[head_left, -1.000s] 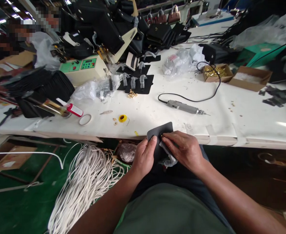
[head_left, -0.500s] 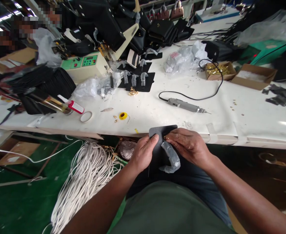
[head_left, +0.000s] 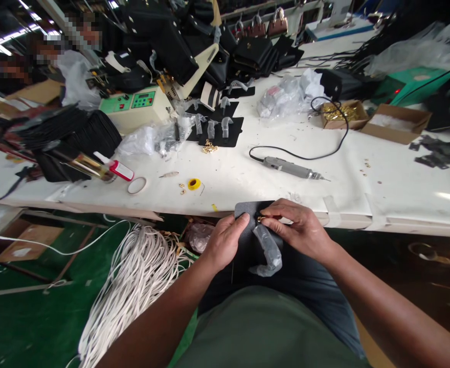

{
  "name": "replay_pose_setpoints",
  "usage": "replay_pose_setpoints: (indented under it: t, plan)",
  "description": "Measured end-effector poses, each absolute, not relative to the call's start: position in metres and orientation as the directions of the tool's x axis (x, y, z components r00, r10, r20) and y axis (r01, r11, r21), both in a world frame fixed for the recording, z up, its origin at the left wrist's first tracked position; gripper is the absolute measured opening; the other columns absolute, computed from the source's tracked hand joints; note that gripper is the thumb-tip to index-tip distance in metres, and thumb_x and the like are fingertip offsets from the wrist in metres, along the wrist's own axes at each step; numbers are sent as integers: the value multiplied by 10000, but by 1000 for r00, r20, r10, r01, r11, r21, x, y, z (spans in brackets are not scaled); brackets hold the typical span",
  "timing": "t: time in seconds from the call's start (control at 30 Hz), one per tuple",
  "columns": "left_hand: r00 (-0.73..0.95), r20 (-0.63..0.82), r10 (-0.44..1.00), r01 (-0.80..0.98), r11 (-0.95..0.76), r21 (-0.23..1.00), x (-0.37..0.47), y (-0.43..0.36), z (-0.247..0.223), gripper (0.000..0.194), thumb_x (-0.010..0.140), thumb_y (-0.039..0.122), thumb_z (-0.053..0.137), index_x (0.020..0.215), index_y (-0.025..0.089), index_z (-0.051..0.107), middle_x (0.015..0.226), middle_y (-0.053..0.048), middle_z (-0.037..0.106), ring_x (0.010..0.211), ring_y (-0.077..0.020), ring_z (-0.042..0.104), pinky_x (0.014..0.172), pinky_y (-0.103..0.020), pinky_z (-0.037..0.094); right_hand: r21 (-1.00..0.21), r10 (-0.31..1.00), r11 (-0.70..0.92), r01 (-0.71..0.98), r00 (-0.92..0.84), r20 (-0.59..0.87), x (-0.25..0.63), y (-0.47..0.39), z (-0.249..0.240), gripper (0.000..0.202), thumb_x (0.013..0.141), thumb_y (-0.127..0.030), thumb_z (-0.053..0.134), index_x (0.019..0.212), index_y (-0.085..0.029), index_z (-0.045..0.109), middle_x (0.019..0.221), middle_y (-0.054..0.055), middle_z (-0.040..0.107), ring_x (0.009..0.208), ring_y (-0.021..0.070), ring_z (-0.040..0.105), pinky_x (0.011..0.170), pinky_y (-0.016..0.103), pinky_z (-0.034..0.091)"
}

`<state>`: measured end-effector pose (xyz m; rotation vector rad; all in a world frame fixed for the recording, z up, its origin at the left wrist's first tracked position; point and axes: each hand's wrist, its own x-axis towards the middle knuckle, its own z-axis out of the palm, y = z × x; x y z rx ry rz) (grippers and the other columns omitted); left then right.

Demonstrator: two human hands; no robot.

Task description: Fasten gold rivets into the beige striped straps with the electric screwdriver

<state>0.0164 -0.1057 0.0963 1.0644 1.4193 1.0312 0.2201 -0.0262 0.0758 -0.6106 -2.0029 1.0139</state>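
Observation:
My left hand [head_left: 225, 240] grips a dark panel [head_left: 244, 208] by its left side, thumb on top; its remaining fingers are hidden beneath. The panel looks like a bag flap and is held over my lap, just off the table's front edge. My right hand [head_left: 301, 227] pinches a small gold metal fitting [head_left: 260, 219] between thumb and forefinger, against the panel's upper part. From near the fitting a plastic-wrapped strip [head_left: 269, 250] hangs down in a curve. The fitting's exact kind is too small to make out.
On the white table [head_left: 228, 174] lie a grey electric screwdriver [head_left: 290, 167] with its cord, a yellow tape roll [head_left: 194, 184], a red-labelled bottle [head_left: 120, 169] and several wrapped black panels [head_left: 221, 135]. A box of gold fittings [head_left: 343, 113] stands right. White cords [head_left: 133, 286] lie below left.
My right thumb and forefinger have shifted at the gold fitting and parted slightly, leaving it more visible. My left hand keeps its hold on the panel.

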Motion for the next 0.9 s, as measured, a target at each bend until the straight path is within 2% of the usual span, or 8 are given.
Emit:
replay_pose_setpoints:
  t: [0.2,0.3,0.4,0.5,0.63,0.7,0.77,0.9]
  plan:
    - [-73,-216,974,47,220,974,21,-107,101,385,986,491,607,1121,177,785,1107,-40,799,1068,-246,701,975,-306,510,-899,895,398,182,-293,337,219,-35,76,148,955,-300,729,1086,-235,749,901,30,707,750,170,635,691,319,541]
    - [-135,-209,968,32,216,976,21,-108,99,371,968,503,632,1022,175,796,1011,-37,803,1040,-244,699,957,-306,509,-854,868,477,209,-261,422,222,-47,86,150,962,-261,714,1108,-240,736,927,34,702,763,169,637,716,330,546]
    - [-306,-193,932,-19,196,980,16,-107,94,352,926,513,688,905,176,790,939,-35,797,1006,-237,695,965,-315,497,-761,781,600,247,-388,489,218,-70,101,204,952,-273,727,1154,-244,715,971,53,708,874,204,669,778,361,561]
    - [-476,-209,854,-203,124,971,12,-104,95,336,872,503,755,950,178,784,1031,-48,798,1053,-239,699,1018,-339,484,-626,703,696,351,-508,498,205,-92,105,451,891,-447,787,1274,-237,673,1194,125,690,1090,296,656,900,463,560]
    - [-495,-280,823,-471,16,882,15,-106,109,406,847,503,778,1067,162,751,1074,-78,788,1100,-261,710,1046,-390,496,-519,697,715,468,-538,475,182,-105,89,871,751,-659,831,1452,-216,563,1539,204,489,1418,432,456,1109,632,445]
    - [-453,-280,846,-556,-23,831,22,-111,120,408,866,489,764,1107,161,731,1104,-86,780,1134,-265,702,1066,-402,494,-567,734,675,473,-515,443,172,-104,82,861,763,-599,839,1474,-219,538,1605,207,408,1456,430,426,1134,633,433]
    - [-394,-249,885,-602,-43,798,30,-119,129,389,907,472,726,1158,176,709,1186,-91,761,1200,-269,678,1090,-410,487,-685,783,605,406,-460,419,165,-103,79,697,824,-430,798,1447,-244,549,1625,179,378,1454,378,454,1130,573,466]
    - [-318,-136,938,-564,-72,823,35,-134,138,420,994,458,621,1369,267,621,1490,-72,612,1411,-285,541,1156,-430,455,-919,884,375,124,-346,315,161,-93,89,463,813,-248,709,1272,-271,656,1572,93,479,1484,325,435,1202,515,401]
